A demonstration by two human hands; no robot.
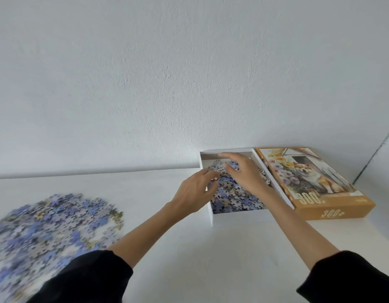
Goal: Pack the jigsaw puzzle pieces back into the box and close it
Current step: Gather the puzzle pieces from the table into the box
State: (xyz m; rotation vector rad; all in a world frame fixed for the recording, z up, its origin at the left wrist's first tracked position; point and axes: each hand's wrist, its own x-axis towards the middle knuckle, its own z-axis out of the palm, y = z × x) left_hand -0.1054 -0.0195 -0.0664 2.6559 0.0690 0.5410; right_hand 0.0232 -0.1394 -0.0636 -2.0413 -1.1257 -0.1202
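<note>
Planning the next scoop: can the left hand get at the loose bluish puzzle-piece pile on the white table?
Probably yes. The left hand is at the white cardboard box tray's left wall; the bluish puzzle-piece pile lies left of it on the white table, only bare tabletop between them.

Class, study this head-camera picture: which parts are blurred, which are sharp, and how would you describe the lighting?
Head view: the loose puzzle pile at lower left is smeared by motion blur; the print on the box lid is fairly sharp; lighting is soft and even, without glare.
</note>
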